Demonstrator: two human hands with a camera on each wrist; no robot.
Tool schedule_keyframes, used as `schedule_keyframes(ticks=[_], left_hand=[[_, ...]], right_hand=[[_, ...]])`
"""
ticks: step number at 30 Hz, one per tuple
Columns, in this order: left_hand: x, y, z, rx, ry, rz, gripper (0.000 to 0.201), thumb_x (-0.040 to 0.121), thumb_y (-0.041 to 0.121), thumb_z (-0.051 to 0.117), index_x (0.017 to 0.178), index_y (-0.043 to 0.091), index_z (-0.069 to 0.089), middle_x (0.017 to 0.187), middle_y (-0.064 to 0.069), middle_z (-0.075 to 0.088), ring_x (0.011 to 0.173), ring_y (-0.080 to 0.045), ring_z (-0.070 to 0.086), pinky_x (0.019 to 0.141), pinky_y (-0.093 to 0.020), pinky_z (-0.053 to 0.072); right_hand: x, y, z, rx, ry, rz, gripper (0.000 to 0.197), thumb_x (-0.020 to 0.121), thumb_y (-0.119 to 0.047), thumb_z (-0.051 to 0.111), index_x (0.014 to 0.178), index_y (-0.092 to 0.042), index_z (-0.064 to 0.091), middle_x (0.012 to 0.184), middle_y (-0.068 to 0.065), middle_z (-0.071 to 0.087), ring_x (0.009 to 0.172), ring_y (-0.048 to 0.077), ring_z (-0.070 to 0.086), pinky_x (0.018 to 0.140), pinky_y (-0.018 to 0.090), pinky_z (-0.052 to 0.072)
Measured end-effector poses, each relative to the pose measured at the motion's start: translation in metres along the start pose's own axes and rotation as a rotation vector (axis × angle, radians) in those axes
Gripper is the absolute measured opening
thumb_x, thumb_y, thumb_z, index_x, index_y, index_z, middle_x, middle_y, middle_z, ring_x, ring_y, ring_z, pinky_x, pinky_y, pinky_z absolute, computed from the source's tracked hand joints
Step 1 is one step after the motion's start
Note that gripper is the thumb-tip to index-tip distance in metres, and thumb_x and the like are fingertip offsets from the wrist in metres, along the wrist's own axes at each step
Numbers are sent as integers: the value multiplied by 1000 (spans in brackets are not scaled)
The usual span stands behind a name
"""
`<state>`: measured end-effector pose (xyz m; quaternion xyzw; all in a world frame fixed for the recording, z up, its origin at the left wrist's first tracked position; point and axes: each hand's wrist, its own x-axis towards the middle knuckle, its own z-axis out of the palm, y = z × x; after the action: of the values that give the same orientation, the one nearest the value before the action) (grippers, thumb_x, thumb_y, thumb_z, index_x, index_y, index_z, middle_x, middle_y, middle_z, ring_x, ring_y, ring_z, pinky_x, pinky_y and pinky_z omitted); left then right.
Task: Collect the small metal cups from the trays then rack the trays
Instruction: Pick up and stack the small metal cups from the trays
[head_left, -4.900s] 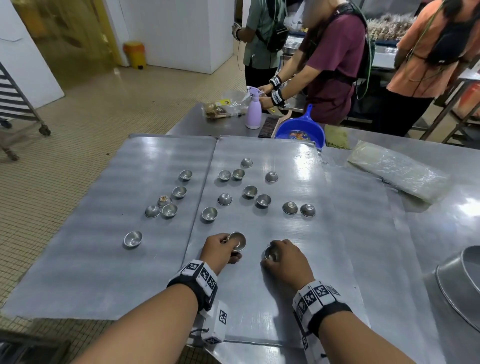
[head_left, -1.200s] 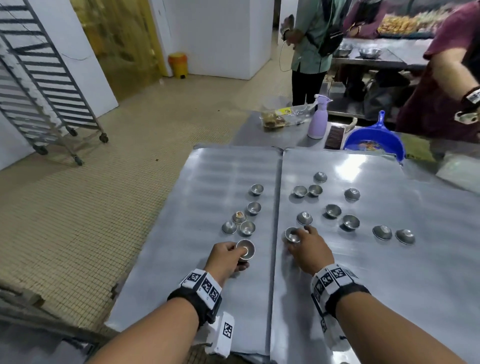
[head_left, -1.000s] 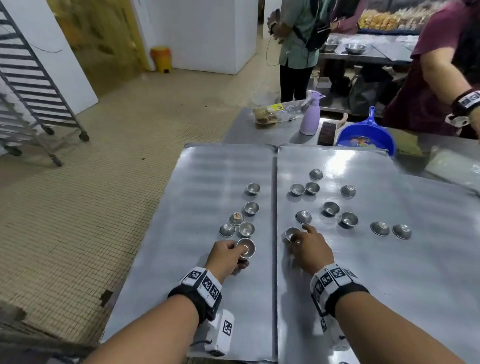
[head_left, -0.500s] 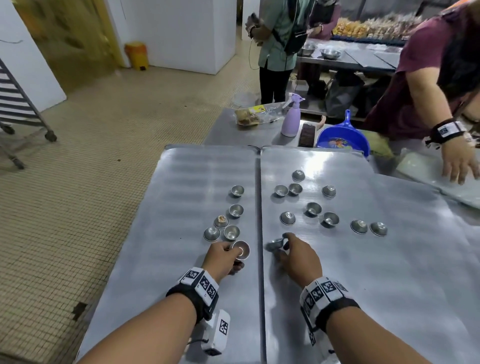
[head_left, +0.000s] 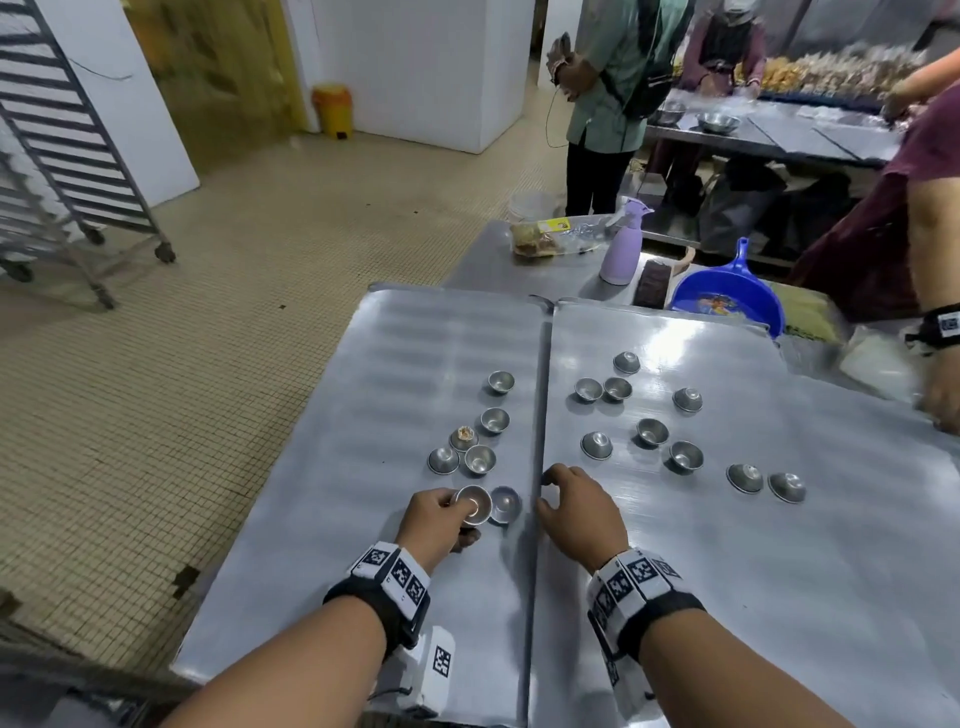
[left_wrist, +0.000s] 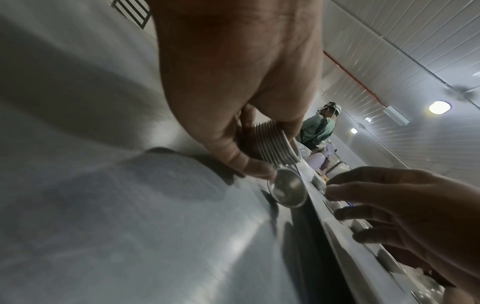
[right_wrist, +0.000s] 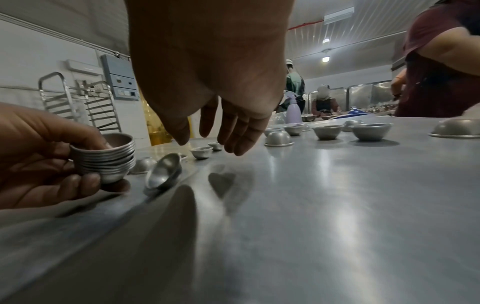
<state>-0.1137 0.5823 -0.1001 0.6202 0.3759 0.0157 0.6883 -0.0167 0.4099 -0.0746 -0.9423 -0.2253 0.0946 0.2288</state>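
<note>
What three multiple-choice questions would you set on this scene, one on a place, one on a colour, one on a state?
1. Where is the cup with crumbs?
A. on the left tray
B. on the right tray
C. on the floor
2. What colour is the dustpan beyond the trays?
A. red
B. blue
C. green
3. How is the right hand?
A. gripping a bottle
B. curled into a fist
C. open, holding nothing

Answers: 1 A, it sits left of the seam between the trays; 2 B, its pan and handle are blue; 3 C, the right wrist view shows its fingers loose above the tray, while the left hand grips the stack of cups.
</note>
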Motion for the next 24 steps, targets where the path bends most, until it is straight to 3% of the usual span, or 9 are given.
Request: schedule_keyframes(ticks=[5,8,12,19,24], left_hand=[[-5,-7,-31,-37,76,-21,10,90,5,61,86,8,70,74,-12,68,57,-27,67,69,-38,51],[-10,-9,-49,-55,111,-30,10,89,4,62,85,7,70,71,-12,68,56,-27,67,69,-38,52],[-15,-9,-65,-58,123,-25,10,88,4,61,84,6,70,70,-10,66,52,-24,66,71,-40,50],[-11,-9,-62,-65,109,-23,8,89,3,61,89,3,69,71,-11,65,49,-21,65,73,-41,51],[-6,-7,-49,-34,76,-18,9,89,4,61,92,1,70,70,-11,66,52,-23,66,71,-40,49]], right_hand=[[20,-28,13,-63,-159,-70,38,83,-39,66,119,-26,62,122,0,57,112,23,56,88,33,47],[26,-37,29,-211,-249,-127,33,84,-39,62,114,-27,67,122,2,60,113,26,57,91,34,48],[27,-40,40,-275,-200,-145,25,84,-34,55,99,-22,71,111,5,65,102,30,63,86,33,50],[22,-32,28,-401,-196,-189,52,77,-54,57,124,-31,59,120,-1,64,115,25,55,92,38,42],[13,-24,23,-450,-247,-211,45,87,-37,53,132,-31,56,127,-2,64,123,25,47,95,37,36]])
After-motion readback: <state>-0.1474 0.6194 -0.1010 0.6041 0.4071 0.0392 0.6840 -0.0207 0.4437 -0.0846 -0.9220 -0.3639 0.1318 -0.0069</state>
